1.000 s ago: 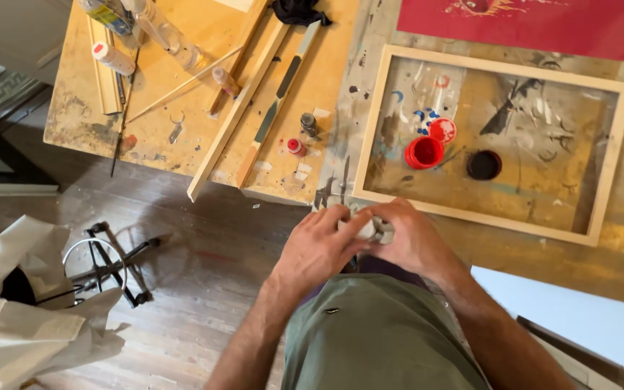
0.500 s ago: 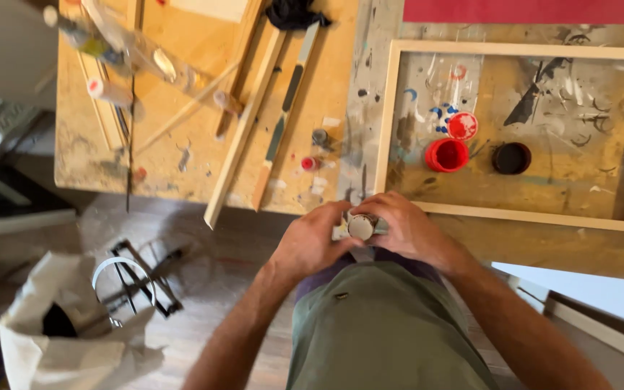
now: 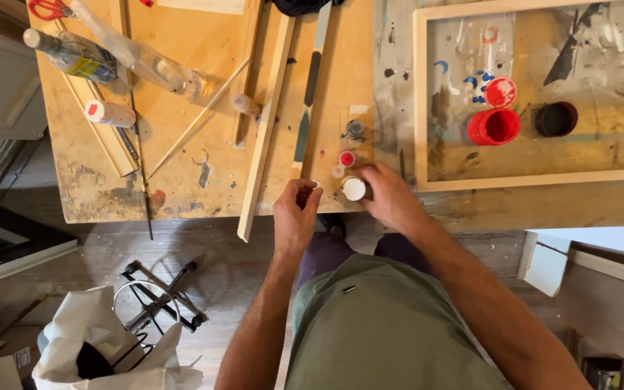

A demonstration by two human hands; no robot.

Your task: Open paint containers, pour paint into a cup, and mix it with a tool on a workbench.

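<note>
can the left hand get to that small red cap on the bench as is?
Probably yes: the left hand sits just left of the small red cap, nothing lying between; the right hand holds a white-capped bottle just below it.

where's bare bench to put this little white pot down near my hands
Bare wood lies between the long wooden strip and the thin stick, left of the left hand. Crowded around the small caps by the right hand holding the white pot.
</note>
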